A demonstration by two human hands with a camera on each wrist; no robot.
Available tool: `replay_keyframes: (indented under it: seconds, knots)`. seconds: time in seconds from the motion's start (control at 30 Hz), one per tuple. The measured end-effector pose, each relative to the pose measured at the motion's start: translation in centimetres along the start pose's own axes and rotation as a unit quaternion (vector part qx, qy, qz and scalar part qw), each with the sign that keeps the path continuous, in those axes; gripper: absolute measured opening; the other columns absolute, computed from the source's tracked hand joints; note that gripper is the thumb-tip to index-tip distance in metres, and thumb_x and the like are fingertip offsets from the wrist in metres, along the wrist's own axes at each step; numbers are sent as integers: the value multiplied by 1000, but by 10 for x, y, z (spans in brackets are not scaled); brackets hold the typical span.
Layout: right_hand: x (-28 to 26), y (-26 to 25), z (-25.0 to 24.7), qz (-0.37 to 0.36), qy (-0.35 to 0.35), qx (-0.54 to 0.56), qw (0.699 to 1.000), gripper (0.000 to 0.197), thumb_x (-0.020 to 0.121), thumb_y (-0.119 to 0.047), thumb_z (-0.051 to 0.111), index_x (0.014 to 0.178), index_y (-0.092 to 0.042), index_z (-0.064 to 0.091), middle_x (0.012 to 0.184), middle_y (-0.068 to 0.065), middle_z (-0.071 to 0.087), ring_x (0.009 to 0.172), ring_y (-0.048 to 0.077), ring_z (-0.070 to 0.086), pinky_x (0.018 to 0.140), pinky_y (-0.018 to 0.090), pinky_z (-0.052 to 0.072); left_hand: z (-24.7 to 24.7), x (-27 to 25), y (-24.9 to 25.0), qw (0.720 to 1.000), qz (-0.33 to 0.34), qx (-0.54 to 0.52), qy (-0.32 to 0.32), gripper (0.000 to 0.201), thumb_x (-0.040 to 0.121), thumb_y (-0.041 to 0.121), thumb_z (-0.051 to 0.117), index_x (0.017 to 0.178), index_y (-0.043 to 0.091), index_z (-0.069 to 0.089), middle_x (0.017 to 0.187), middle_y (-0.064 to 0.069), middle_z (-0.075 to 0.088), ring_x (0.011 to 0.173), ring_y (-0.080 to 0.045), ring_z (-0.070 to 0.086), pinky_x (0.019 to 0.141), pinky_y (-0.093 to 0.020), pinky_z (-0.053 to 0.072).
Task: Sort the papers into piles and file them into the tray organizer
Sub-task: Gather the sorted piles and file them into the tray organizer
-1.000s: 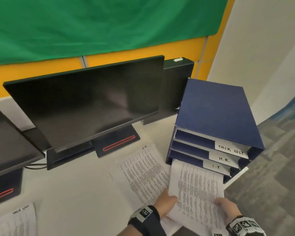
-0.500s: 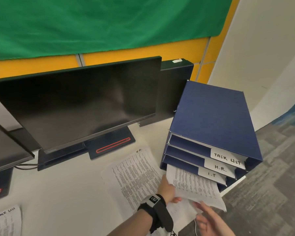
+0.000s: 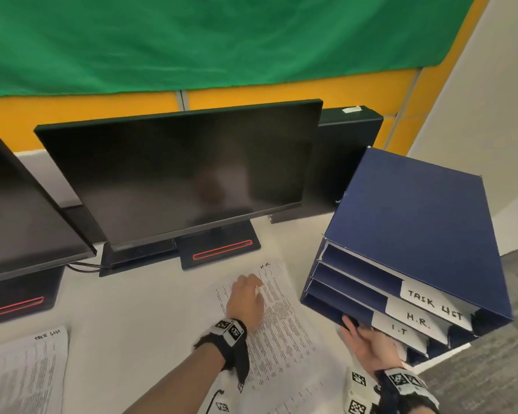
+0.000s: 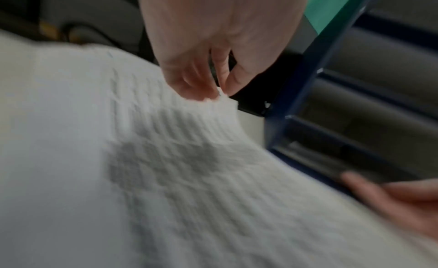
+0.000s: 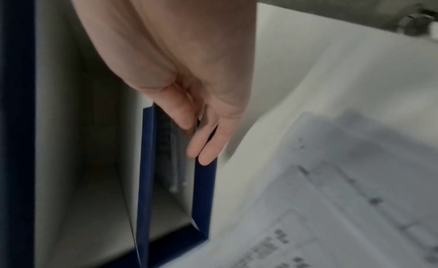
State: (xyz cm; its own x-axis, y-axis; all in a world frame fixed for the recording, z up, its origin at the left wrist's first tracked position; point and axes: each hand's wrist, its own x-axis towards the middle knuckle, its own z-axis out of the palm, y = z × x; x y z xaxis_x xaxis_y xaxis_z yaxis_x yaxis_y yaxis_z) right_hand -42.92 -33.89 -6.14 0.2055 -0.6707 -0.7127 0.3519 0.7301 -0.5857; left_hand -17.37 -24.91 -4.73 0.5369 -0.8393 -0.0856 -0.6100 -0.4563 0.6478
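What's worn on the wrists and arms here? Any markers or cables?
Both forearms are bare, no sleeves. Each wrist carries a black strap with white blocks printed with black square fiducial markers: left wrist rig, right wrist rig. A thin black cable dangles below the left one.

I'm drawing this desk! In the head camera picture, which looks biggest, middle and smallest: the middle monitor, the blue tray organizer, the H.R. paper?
1. Middle monitor
2. Blue tray organizer
3. H.R. paper, partly covered by the left hand

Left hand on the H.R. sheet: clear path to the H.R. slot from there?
Probably yes. The left hand pinches the H.R. sheet at its far edge, beside the organizer. The H.R. slot looks open; the right hand sits lower, at the I.T slot.
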Motion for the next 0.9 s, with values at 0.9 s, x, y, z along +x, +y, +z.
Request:
replay_keyframes:
  seconds: [0.9]
  knots:
    - [-26,19,120,-10,-252,-327,911,32,87,-10,61,119,-8,60,113,13,70,105,28,67,100,50,45,-140,-2,-19,979,-44,-88,177,48,80,35,70,120,25,45,113,11,43,102,-10,47,95,-32,41]
